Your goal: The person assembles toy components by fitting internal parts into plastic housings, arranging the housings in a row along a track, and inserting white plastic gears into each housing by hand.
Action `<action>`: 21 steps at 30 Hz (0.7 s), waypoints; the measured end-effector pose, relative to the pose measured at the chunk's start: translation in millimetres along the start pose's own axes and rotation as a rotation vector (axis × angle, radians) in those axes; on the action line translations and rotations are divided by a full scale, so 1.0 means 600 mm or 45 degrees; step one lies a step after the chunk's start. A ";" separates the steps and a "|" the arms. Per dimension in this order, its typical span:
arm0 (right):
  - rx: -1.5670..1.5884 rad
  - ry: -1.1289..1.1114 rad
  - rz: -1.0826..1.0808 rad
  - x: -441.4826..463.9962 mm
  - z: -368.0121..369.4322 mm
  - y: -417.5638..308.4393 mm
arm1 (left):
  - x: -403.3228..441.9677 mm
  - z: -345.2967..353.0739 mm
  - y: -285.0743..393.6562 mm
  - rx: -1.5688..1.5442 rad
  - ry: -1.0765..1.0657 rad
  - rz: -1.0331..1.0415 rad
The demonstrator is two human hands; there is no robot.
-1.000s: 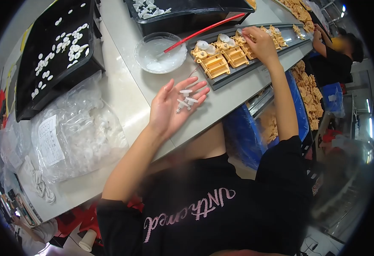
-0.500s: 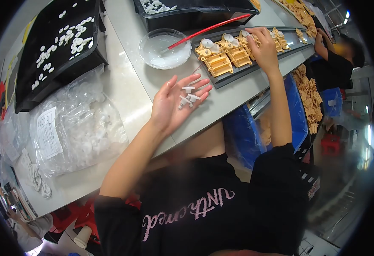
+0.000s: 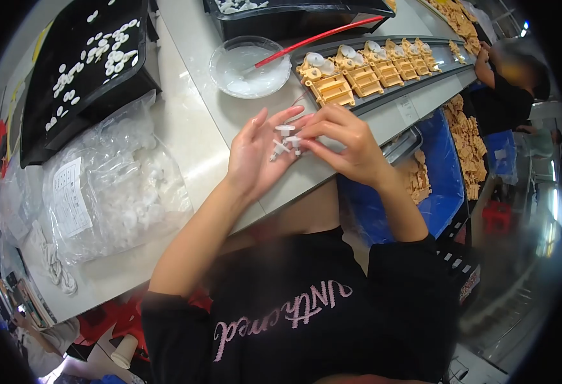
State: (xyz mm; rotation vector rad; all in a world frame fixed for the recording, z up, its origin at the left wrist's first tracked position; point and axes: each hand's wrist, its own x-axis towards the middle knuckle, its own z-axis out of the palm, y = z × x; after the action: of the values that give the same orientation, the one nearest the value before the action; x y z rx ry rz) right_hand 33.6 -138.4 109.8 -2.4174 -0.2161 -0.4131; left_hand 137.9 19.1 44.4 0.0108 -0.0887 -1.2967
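My left hand is turned palm up, its fingers extended, holding a few small white plastic discs with stems on the palm and fingers. Above it, my right hand has thumb and fingertips pinched on one white stemmed disc at the left fingers. Beyond both hands, a row of yellow plastic housings stands on a long grey strip. White round parts sit on the nearer housings.
A bowl of whitish paste holds a red-handled brush. At left are a black tray of white discs and a clear bag of white parts. A blue bin holds yellow parts. Another person sits far right.
My right hand has come back from the row of yellow housings to my left palm and now pinches a white piece. My left hand has stayed nearly in place.
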 end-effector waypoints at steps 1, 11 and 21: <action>-0.025 0.086 0.015 -0.001 -0.010 0.003 | 0.001 -0.001 -0.003 0.063 0.108 0.020; -0.716 0.947 0.233 0.011 -0.223 0.272 | 0.004 0.030 -0.010 0.153 0.290 0.044; -0.842 0.518 0.199 0.017 -0.253 0.351 | 0.005 0.028 -0.009 0.153 0.292 0.050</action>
State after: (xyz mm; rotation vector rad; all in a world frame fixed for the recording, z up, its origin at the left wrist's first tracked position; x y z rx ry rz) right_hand 61.7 -396.5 99.6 -2.8730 0.3405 -1.0151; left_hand 132.2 15.4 61.3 0.2591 0.0297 -1.2412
